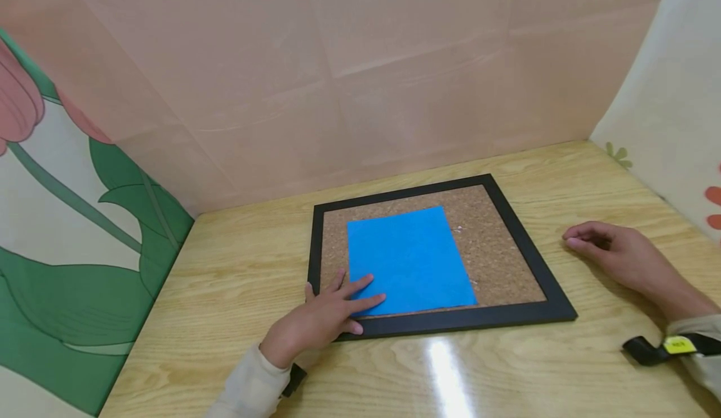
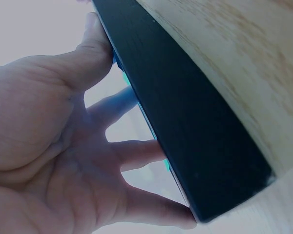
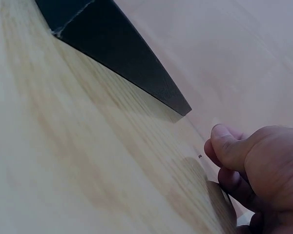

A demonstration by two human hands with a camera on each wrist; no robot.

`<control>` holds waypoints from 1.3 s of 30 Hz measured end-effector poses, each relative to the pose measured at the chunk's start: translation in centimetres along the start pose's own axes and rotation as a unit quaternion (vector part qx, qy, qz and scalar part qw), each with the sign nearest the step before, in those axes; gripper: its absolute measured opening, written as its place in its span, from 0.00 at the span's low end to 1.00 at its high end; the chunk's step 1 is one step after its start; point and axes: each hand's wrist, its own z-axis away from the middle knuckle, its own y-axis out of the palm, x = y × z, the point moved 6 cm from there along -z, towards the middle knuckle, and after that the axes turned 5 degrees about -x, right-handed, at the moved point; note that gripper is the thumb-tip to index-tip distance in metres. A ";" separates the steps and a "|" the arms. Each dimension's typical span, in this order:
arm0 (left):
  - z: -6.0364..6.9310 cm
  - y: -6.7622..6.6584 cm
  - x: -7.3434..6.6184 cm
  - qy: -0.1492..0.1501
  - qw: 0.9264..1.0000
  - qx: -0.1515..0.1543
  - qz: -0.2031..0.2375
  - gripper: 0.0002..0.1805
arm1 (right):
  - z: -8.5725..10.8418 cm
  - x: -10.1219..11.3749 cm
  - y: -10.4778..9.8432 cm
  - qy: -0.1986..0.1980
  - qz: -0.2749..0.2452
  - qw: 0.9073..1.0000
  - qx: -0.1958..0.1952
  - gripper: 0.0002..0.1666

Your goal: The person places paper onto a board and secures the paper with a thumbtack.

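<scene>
A blue sheet of paper (image 1: 408, 261) lies on a cork board (image 1: 496, 249) with a black frame (image 1: 467, 322). My left hand (image 1: 323, 318) rests over the frame's near-left corner, fingers spread, two of them on the paper's lower left. In the left wrist view the palm of the left hand (image 2: 83, 151) stands beside the frame's black edge (image 2: 185, 112), and the fingertips are hidden behind it. To the right of the board is my right hand (image 1: 616, 255), its fingers curled and thumb against the index finger. Nothing shows between the fingertips of the right hand (image 3: 254, 165) in the right wrist view.
Two small shiny things (image 1: 459, 228), too small to make out, sit on the cork right of the paper. The wooden table (image 1: 225, 280) surrounds the board. A pink backdrop (image 1: 394, 92) rises behind, with a flower-patterned sheet (image 1: 112, 255) at the left and a pale one (image 1: 670, 117) at the right.
</scene>
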 end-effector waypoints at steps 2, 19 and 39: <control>0.0 0.0 0.0 0.000 1.000 0.000 0.002 0.32 | 0.0 0.0 0.0 0.000 0.001 1.000 -0.002 0.11; 0.0 -0.2 0.0 0.001 1.000 0.003 0.003 0.32 | 0.0 -0.2 0.0 0.031 -0.024 0.999 0.014 0.16; -0.1 0.1 0.1 0.003 1.000 0.002 -0.001 0.32 | -1.8 2.5 0.5 0.017 -0.025 0.997 0.072 0.15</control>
